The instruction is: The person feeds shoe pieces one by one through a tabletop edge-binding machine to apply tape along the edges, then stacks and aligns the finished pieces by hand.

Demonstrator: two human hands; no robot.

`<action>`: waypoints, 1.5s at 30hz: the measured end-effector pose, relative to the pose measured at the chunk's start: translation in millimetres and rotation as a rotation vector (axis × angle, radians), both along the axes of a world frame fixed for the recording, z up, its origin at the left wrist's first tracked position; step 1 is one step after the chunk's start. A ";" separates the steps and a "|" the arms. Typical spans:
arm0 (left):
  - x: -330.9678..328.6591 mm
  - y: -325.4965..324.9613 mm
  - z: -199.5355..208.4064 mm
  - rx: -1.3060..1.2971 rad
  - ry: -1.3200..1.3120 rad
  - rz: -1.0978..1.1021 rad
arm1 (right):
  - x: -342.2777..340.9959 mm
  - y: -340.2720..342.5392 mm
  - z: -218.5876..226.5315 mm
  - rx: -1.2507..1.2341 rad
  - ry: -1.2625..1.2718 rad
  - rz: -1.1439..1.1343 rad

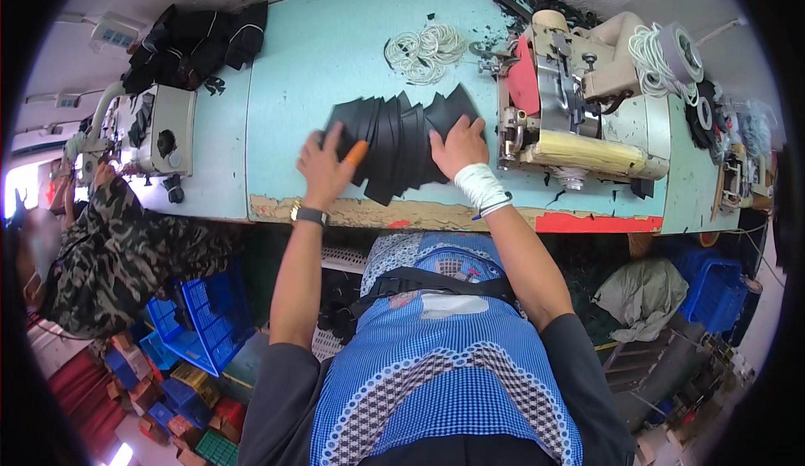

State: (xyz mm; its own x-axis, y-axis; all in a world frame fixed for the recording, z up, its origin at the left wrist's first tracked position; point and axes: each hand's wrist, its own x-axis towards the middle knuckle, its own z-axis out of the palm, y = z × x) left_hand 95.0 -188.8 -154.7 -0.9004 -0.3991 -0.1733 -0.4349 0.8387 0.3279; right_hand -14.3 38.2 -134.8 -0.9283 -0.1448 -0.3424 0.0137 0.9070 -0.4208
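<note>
A fanned row of black, flat pieces (387, 143), perhaps leather or fabric, lies overlapping on the pale green table in front of me. At its left end is my left hand (327, 168), fingers spread against the edges of the pieces, an orange cover on one digit. My right hand (459, 147) rests on the right end of the row, thumb and fingers apart. White cord is wound around the right wrist; a watch and a dark band circle the left. The undersides of the pieces are hidden.
Coils of white cord (426, 51) lie beyond the pieces. A sewing-type machine (579, 106) stands at right, and bundled black pieces (197, 43) sit at far left. A person in a camouflage top (117, 256) works at left, near a blue crate (197, 323).
</note>
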 end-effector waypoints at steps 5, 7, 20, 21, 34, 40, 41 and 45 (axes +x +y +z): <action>3.4 46.9 3.6 1.246 0.096 0.141 | 49.0 -0.7 -21.0 -0.255 0.145 0.237; -1.9 50.8 7.6 0.679 0.141 0.111 | 55.3 1.0 -17.1 -0.180 0.305 0.219; -50.1 54.6 10.7 0.963 -0.056 -0.221 | 37.2 12.0 -23.2 -0.278 -0.233 -0.239; -51.0 56.9 24.7 0.858 -0.018 -0.264 | 43.1 20.1 -39.8 -0.265 -0.098 -0.196; -35.0 -5.0 44.8 1.876 -0.176 0.251 | 55.2 11.8 -24.0 -0.026 0.350 -0.112; -51.6 60.2 35.5 1.266 -0.087 0.010 | 49.9 5.6 -30.9 -0.894 -0.548 -0.762; -53.1 64.7 38.6 1.218 -0.148 -0.077 | 54.6 10.5 -42.7 -0.859 -0.583 -0.581; -50.6 74.4 10.4 1.251 -0.098 -0.053 | 60.2 18.8 -40.6 -0.810 -0.534 -0.414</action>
State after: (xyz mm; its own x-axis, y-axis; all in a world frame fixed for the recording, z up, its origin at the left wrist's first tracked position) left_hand 44.4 -114.4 -144.4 -0.8720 0.1234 -0.4737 -0.4780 -0.0059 0.8783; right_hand 45.9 57.0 -175.4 -0.7148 -0.2189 -0.6642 0.6204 0.2399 -0.7467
